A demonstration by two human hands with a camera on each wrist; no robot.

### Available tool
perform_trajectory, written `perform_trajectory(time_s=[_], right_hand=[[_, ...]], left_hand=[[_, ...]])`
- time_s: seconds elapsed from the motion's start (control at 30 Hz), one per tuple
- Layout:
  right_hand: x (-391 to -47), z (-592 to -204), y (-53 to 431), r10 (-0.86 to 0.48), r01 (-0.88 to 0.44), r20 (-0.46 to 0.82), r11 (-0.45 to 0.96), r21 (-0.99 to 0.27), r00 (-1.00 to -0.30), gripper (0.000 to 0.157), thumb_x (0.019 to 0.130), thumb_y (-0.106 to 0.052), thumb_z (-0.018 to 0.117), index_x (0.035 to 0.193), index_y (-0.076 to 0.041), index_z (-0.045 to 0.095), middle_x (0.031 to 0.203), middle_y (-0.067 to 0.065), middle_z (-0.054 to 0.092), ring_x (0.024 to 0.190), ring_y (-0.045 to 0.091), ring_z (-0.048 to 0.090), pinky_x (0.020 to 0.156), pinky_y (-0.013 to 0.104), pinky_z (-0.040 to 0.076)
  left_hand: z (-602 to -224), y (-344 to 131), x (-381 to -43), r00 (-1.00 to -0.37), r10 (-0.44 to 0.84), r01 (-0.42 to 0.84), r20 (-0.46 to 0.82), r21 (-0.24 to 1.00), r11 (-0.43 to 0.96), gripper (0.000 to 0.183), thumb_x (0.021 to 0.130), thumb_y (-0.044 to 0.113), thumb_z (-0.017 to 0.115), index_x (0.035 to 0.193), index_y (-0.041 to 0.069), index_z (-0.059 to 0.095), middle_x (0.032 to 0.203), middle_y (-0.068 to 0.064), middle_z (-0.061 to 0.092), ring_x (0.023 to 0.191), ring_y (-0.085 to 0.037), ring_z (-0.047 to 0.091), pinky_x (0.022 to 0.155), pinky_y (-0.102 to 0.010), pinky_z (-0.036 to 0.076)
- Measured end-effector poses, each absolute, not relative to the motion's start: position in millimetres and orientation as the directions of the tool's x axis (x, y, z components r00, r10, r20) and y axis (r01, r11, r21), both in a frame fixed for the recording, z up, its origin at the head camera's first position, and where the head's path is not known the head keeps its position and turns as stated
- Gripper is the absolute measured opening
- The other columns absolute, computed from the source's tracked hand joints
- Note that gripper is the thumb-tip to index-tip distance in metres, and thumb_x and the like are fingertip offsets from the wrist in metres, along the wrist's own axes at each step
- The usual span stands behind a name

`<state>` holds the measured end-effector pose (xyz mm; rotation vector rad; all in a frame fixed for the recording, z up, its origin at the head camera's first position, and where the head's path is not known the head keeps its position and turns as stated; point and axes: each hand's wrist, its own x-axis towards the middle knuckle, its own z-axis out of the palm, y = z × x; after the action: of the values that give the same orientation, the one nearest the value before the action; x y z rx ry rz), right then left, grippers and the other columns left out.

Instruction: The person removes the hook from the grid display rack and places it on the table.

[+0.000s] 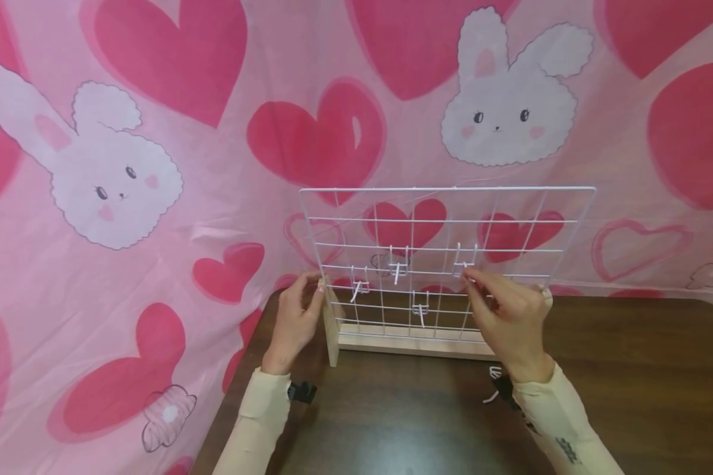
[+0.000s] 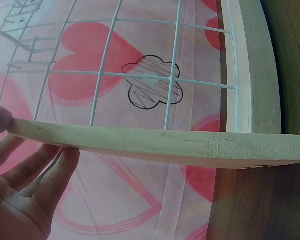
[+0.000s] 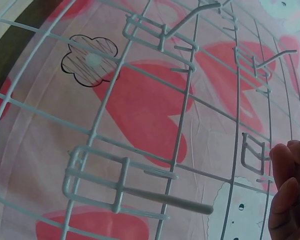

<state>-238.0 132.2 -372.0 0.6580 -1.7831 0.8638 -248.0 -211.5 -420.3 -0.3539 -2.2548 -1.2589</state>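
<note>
Ideally, the left hand [image 1: 294, 315], gripping the wooden upright [image 1: 331, 333] at the wire grid [image 1: 445, 189]'s eight o'clock, should brace it while the white hook [image 1: 465, 264], just toward three o'clock from centre, is kept level by the right hand [image 1: 509, 316]'s pinching fingertips.

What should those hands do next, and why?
Perhaps the right hand should gently press the pinched hook down to check that it sits securely on the white grid: it is at the grid, but I cannot tell whether it is secure. The left hand holds the wooden side, and three other hooks hang nearby.
</note>
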Motion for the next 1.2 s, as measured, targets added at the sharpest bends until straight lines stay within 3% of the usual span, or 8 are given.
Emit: perform_trajectory(time_s=[0.23, 0.43, 0.63, 0.87, 1.2], right_hand=[[-240, -370, 132, -0.036, -0.754, 0.949, 0.616, -0.227, -0.314, 0.02, 0.086, -0.009, 0.074, 0.103, -0.001, 0.082, 0.085, 0.017, 0.08, 0.054, 0.023, 0.065, 0.056, 0.019, 0.048], [-240, -368, 129, -0.006, -0.762, 0.958, 0.606, -0.225, -0.288, 0.018, 0.09, -0.013, 0.075, 0.101, -0.001, 0.082, 0.082, 0.015, 0.079, 0.052, 0.021, 0.06, 0.058, 0.018, 0.048], [-235, -365, 128, -0.019, -0.783, 0.966, 0.591, -0.196, -0.257, 0.04, 0.103, -0.036, 0.065, 0.101, 0.0, 0.081, 0.082, 0.017, 0.079, 0.048, 0.022, 0.058, 0.054, 0.019, 0.048], [-226, -360, 129, -0.015, -0.788, 0.972, 0.588, -0.182, -0.236, 0.043, 0.103, -0.039, 0.065, 0.1, 0.001, 0.081, 0.083, 0.017, 0.079, 0.046, 0.02, 0.052, 0.05, 0.021, 0.041], [-220, -360, 130, -0.066, -0.793, 0.97, 0.591, -0.152, -0.235, 0.045, 0.104, -0.038, 0.062, 0.098, 0.002, 0.081, 0.084, 0.016, 0.08, 0.049, 0.022, 0.063, 0.053, 0.017, 0.048]], left_hand=[[-421, -213, -249, -0.83, -0.026, 0.461, 0.558, 0.71, 0.532, 0.023, 0.103, 0.009, 0.06, 0.123, -0.001, 0.067, 0.118, -0.023, 0.075, 0.111, -0.033, 0.075, 0.097, -0.051, 0.06], [-422, -213, -248, -0.836, -0.023, 0.456, 0.549, 0.717, 0.528, 0.024, 0.104, 0.011, 0.06, 0.124, -0.001, 0.066, 0.12, -0.024, 0.074, 0.112, -0.034, 0.075, 0.096, -0.051, 0.06], [-423, -212, -248, -0.833, -0.023, 0.457, 0.553, 0.711, 0.534, 0.025, 0.103, 0.011, 0.061, 0.125, -0.001, 0.066, 0.12, -0.024, 0.074, 0.111, -0.035, 0.075, 0.096, -0.051, 0.061], [-421, -212, -248, -0.831, -0.021, 0.462, 0.556, 0.71, 0.531, 0.025, 0.103, 0.01, 0.061, 0.124, -0.003, 0.066, 0.12, -0.024, 0.075, 0.111, -0.035, 0.075, 0.096, -0.052, 0.06], [-421, -212, -248, -0.843, -0.027, 0.446, 0.537, 0.726, 0.523, 0.022, 0.104, 0.011, 0.06, 0.124, 0.003, 0.067, 0.121, -0.022, 0.075, 0.114, -0.033, 0.074, 0.099, -0.05, 0.059]])
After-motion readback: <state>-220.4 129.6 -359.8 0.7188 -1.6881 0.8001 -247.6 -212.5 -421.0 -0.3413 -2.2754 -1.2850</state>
